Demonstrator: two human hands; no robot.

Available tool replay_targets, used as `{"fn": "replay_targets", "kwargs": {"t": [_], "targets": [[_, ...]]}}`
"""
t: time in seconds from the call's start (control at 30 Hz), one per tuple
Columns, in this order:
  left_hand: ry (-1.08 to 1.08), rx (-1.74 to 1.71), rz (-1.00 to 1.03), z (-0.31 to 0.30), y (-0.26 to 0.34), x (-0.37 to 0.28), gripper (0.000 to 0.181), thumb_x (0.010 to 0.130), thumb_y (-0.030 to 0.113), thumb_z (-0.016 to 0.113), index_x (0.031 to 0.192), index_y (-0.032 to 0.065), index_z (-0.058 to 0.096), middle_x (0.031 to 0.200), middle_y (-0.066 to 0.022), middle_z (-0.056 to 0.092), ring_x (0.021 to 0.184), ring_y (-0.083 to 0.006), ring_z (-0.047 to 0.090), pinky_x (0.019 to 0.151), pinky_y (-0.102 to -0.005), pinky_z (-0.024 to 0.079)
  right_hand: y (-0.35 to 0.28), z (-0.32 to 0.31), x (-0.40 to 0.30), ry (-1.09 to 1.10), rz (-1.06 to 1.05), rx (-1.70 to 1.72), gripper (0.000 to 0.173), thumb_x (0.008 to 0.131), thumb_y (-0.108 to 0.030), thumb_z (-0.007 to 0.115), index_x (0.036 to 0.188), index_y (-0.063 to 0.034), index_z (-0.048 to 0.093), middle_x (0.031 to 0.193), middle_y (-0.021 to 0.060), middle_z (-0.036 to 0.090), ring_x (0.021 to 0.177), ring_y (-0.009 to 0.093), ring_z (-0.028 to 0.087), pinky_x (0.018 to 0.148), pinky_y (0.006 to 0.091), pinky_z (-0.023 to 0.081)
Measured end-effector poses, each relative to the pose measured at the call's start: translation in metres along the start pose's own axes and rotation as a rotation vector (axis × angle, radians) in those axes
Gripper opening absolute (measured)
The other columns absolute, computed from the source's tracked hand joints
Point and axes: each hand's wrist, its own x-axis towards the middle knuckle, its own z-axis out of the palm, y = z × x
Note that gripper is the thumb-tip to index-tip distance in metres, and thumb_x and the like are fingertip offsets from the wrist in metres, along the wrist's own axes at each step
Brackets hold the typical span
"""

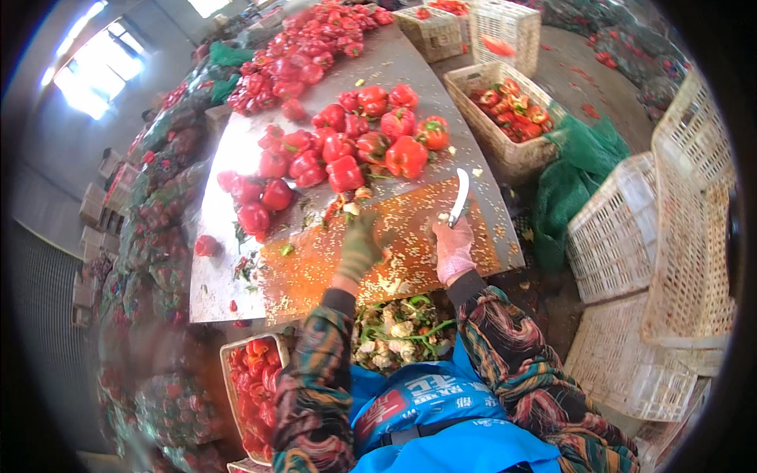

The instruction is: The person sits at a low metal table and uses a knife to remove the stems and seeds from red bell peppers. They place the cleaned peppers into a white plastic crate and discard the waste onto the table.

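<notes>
My right hand (454, 245), in a pinkish glove, is closed around the handle of a curved knife (460, 195) whose pale blade points up and away. My left hand (359, 245), in a green-stained glove, is over the orange cutting board (313, 266); it is blurred, and whether it holds anything cannot be told. Pepper seeds and pale core bits lie scattered on the board. Just beyond it, whole red bell peppers (345, 174) are grouped on the metal table (426, 83). A pale core piece (351, 209) shows at the left fingertips.
A larger pepper heap (295, 53) covers the far table end. A crate of cut peppers (502, 148) stands right, beside green netting (573, 171); another crate (227, 366) is at lower left. Cores and stems (402, 331) lie below the table edge. Stacked crates (615, 230) stand right.
</notes>
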Motion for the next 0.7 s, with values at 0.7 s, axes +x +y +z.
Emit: {"fn": "replay_targets", "kwargs": {"t": [0.7], "targets": [[0.597, -0.047, -0.928, -0.111, -0.28, 0.009, 0.083, 0.066, 0.041, 0.085, 0.131, 0.0023, 0.051, 0.121, -0.0242, 0.06, 0.113, -0.0379, 0.058, 0.098, -0.0419, 0.045, 0.036, 0.068, -0.065, -0.753, -0.506, -1.328, 0.031, 0.081, -0.018, 0.068, 0.106, -0.0042, 0.057, 0.091, 0.0196, 0.059, 0.081, 0.036, 0.062, 0.067, 0.0435, 0.05]]}}
